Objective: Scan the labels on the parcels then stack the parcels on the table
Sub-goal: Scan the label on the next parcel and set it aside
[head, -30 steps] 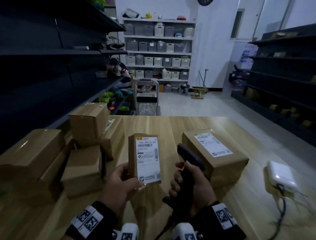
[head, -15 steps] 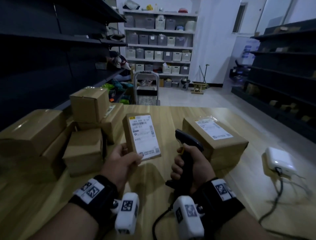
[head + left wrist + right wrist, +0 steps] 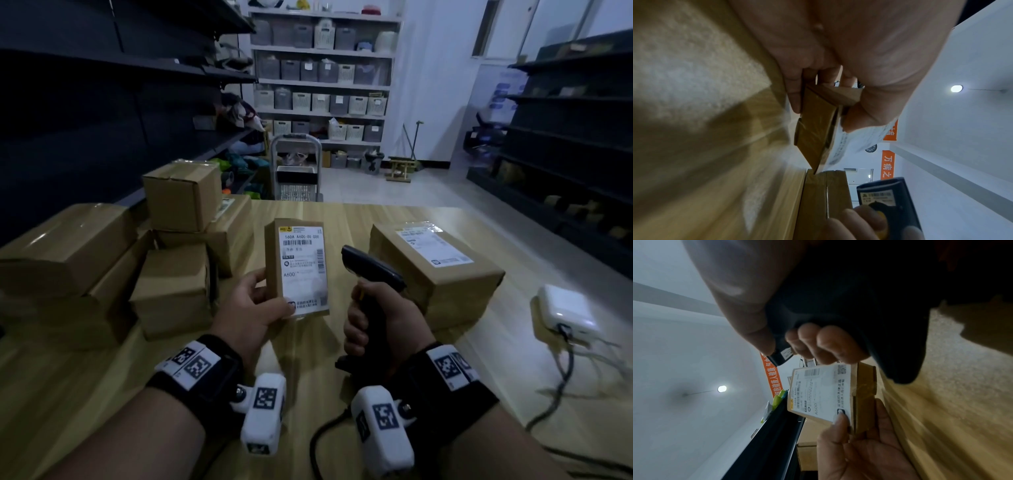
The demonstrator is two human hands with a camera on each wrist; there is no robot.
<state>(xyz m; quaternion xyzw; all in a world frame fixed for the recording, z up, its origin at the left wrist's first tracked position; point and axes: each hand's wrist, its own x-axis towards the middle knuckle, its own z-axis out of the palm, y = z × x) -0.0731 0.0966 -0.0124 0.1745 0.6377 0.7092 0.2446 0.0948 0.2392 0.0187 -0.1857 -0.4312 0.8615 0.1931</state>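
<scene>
My left hand [image 3: 255, 308] grips a small flat cardboard parcel [image 3: 296, 265] by its lower left corner, its white label [image 3: 303, 270] facing me, above the wooden table [image 3: 349, 216]. The same parcel [image 3: 830, 394] shows in the right wrist view, with my left thumb on the label. My right hand [image 3: 380, 318] is wrapped round the handle of a black barcode scanner [image 3: 371, 270], just right of the parcel, its head angled up and left. A larger labelled parcel [image 3: 435, 263] lies on the table behind the scanner. In the left wrist view the parcel [image 3: 816, 128] is pinched between fingers and thumb.
A pile of several brown boxes [image 3: 178, 260] fills the table's left side. A white device [image 3: 563, 310] with cables lies at the right. Dark shelving [image 3: 102, 102] runs along the left and right [image 3: 575, 137]. A trolley [image 3: 296, 171] stands beyond the table's far edge.
The small parcel has tipped from a left lean back to upright with its label square to me. The scanner in my right hand has stayed beside it.
</scene>
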